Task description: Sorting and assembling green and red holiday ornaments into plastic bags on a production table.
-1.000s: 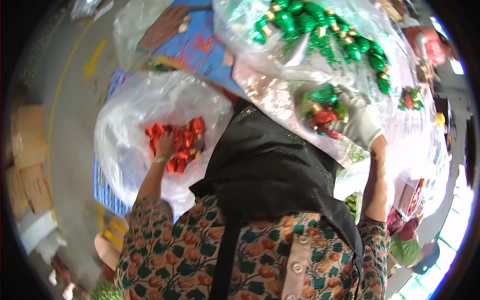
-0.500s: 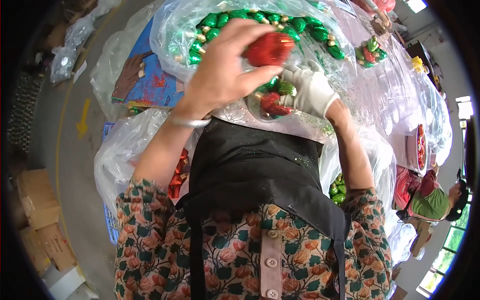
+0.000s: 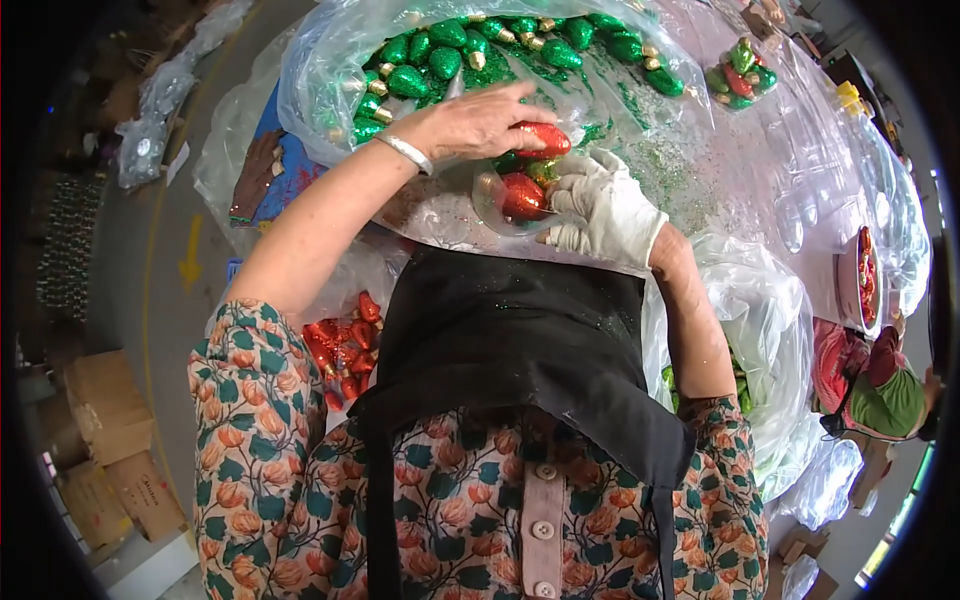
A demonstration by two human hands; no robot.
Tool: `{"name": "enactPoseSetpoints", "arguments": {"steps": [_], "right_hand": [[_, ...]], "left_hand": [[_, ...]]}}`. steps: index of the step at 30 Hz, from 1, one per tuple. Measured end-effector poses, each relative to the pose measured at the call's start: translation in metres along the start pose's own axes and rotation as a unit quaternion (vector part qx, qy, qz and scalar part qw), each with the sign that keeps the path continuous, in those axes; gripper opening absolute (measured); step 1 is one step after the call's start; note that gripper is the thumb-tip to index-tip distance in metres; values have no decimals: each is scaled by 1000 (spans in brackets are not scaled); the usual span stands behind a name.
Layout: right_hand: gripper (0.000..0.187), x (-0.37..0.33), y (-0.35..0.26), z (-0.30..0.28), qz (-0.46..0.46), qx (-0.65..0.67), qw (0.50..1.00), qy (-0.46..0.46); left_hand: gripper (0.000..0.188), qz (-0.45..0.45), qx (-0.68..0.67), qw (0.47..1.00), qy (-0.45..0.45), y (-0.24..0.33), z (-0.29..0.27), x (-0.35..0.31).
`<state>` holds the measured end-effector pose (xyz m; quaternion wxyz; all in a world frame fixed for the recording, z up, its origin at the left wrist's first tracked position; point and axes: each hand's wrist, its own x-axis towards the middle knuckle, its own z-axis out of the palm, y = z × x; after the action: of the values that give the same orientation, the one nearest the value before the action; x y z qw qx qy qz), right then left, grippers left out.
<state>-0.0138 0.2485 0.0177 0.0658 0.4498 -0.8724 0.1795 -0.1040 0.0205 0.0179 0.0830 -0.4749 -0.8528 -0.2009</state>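
Note:
My bare left hand (image 3: 470,124), with a silvery bangle at its wrist, holds a red glittery bulb-shaped ornament (image 3: 546,141) in its fingers. Just below it, a clear plastic holder (image 3: 487,203) contains another red bulb ornament (image 3: 523,197) and a green one (image 3: 541,170), partly hidden. My right hand (image 3: 605,205), in a white glove with bare fingertips, curls around the right side of this holder. Whether the holder is a bag or a cup I cannot tell. Beyond my hands, several green bulb ornaments (image 3: 445,63) with gold caps lie in a large clear plastic bag (image 3: 318,75).
Glitter covers the table (image 3: 720,190). A cluster of red and green ornaments (image 3: 741,76) stands at the far right. Red ornaments (image 3: 345,345) fill a bag at my left; another plastic bag (image 3: 760,320) hangs at my right. Cartons (image 3: 110,400) stand left, and a person in green (image 3: 885,400) sits right.
My left hand has come down and to the right with the red ornament, from above the table to just over the clear holder. The right hand stays at the holder.

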Motion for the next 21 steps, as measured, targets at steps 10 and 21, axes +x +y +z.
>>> {"name": "enactPoseSetpoints", "arguments": {"steps": [10, 21], "right_hand": [[29, 15, -14, -4, -21, 51, 997, -56], [30, 46, -18, -21, 14, 259, 963, -76]], "left_hand": [[53, -148, -37, 987, -51, 16, -27, -46], [54, -197, -52, 976, 74, 32, -24, -83]]}}
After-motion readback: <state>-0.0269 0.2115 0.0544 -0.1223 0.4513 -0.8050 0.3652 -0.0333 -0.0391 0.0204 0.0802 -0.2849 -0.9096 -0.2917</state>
